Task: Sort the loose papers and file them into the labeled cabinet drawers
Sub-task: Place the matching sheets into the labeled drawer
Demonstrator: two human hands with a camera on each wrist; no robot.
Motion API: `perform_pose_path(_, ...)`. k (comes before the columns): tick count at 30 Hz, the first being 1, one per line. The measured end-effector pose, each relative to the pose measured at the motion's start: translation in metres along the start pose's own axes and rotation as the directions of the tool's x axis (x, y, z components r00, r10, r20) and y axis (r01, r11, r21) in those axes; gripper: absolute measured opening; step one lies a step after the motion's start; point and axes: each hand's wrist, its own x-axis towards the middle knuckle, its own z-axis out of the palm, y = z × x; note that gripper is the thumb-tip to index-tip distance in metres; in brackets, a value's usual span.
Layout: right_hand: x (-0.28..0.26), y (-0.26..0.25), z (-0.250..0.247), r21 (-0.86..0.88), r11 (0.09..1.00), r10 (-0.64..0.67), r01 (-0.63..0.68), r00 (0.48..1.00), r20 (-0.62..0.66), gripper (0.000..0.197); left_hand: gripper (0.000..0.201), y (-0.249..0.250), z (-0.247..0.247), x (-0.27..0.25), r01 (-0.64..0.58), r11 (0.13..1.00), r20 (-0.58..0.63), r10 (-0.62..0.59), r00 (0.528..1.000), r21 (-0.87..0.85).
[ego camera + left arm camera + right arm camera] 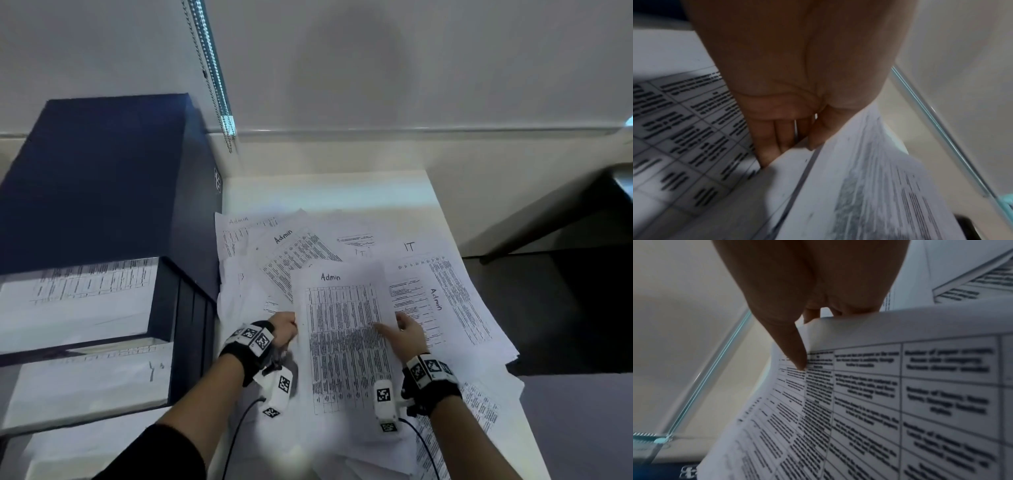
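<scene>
both hands pinch the Admin sheet [342, 329], left hand [283, 330] and right hand [407, 334] at its side edges; fingers under it hidden, table print blurry, desk's [325, 192] near edge buried

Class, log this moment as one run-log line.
left hand: grips Admin sheet | right hand: grips same sheet | cabinet drawers: open

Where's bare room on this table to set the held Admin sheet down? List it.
Bare strip of white table at the far end, between the wall and the scattered papers, right of the blue cabinet. Everywhere nearer is crowded with overlapping sheets under the Admin sheet both hands hold.
</scene>
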Motion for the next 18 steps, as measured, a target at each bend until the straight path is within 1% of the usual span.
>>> perform_pose_path(1, 0.002, 0.003, -0.003, 0.009, 1.0, 0.026, -0.025, 1.0, -0.011, 0.024, 0.033, 0.0, -0.005, 0.001, -0.002, 1.0, 0.018, 0.001, 1.0, 0.031)
perform_pose_path(3, 0.006, 0.007, -0.006, 0.002, 0.998, 0.063, -0.063, 0.998, -0.009, 0.021, 0.035, -0.001, -0.016, 0.007, 0.033, 0.997, 0.021, -0.034, 0.999, 0.063)
perform_pose_path(5, 0.009, 0.009, -0.006, -0.032, 0.998, 0.063, -0.062, 0.998, 0.01, 0.021, 0.042, 0.004, -0.024, 0.013, 0.048, 0.992, -0.02, -0.046, 0.999, 0.115)
perform_pose_path(6, 0.009, 0.009, -0.005, -0.052, 0.997, 0.057, -0.056, 0.998, 0.015, 0.02, 0.042, 0.008, -0.026, 0.017, 0.05, 0.982, -0.08, -0.036, 0.996, 0.184)
perform_pose_path(7, 0.01, 0.009, -0.003, -0.07, 0.997, 0.047, -0.045, 0.999, 0.016, 0.018, 0.039, 0.014, -0.028, 0.018, 0.045, 0.961, -0.191, 0.009, 0.982, 0.273)
perform_pose_path(8, 0.011, 0.008, -0.001, -0.08, 0.996, 0.036, -0.035, 0.999, 0.01, 0.017, 0.036, 0.017, -0.03, 0.02, 0.04, 0.943, -0.333, 0.077, 0.94, 0.331)
perform_pose_path(9, 0.011, 0.008, 0.001, -0.083, 0.996, 0.019, -0.019, 1.0, -0.002, 0.016, 0.034, 0.017, -0.031, 0.023, 0.032, 0.948, -0.47, 0.128, 0.873, 0.317)
perform_pose_path(10, 0.011, 0.008, 0.002, -0.083, 0.996, 0.004, -0.006, 1.0, -0.024, 0.019, 0.035, 0.016, -0.031, 0.026, 0.014, 0.965, -0.58, 0.146, 0.801, 0.263)
perform_pose_path(11, 0.011, 0.008, 0.0, -0.079, 0.997, -0.001, -0.004, 0.998, -0.057, 0.024, 0.04, 0.016, -0.033, 0.029, 0.014, 0.984, -0.659, 0.108, 0.744, 0.177)
perform_pose_path(12, 0.011, 0.008, -0.003, -0.065, 0.998, 0.005, -0.011, 0.996, -0.091, 0.033, 0.05, 0.013, -0.036, 0.035, 0.023, 0.998, -0.703, 0.028, 0.711, 0.063)
perform_pose_path(14, 0.011, 0.013, -0.016, -0.011, 0.999, 0.036, -0.038, 0.989, -0.145, 0.05, 0.073, 0.012, -0.042, 0.041, 0.04, 0.992, -0.721, -0.115, 0.683, -0.12)
perform_pose_path(15, 0.011, 0.017, -0.025, -0.019, 0.998, 0.054, -0.058, 0.986, -0.156, 0.051, 0.081, 0.013, -0.046, 0.044, 0.035, 0.984, -0.727, -0.154, 0.669, -0.177)
perform_pose_path(16, 0.011, 0.023, -0.033, -0.064, 0.995, 0.064, -0.075, 0.987, -0.148, 0.046, 0.088, 0.015, -0.049, 0.047, 0.026, 0.977, -0.727, -0.176, 0.664, -0.212)
perform_pose_path(18, 0.013, 0.037, -0.045, -0.157, 0.983, 0.079, -0.094, 0.992, -0.098, 0.032, 0.104, 0.022, -0.053, 0.05, 0.018, 0.973, -0.709, -0.18, 0.682, -0.229)
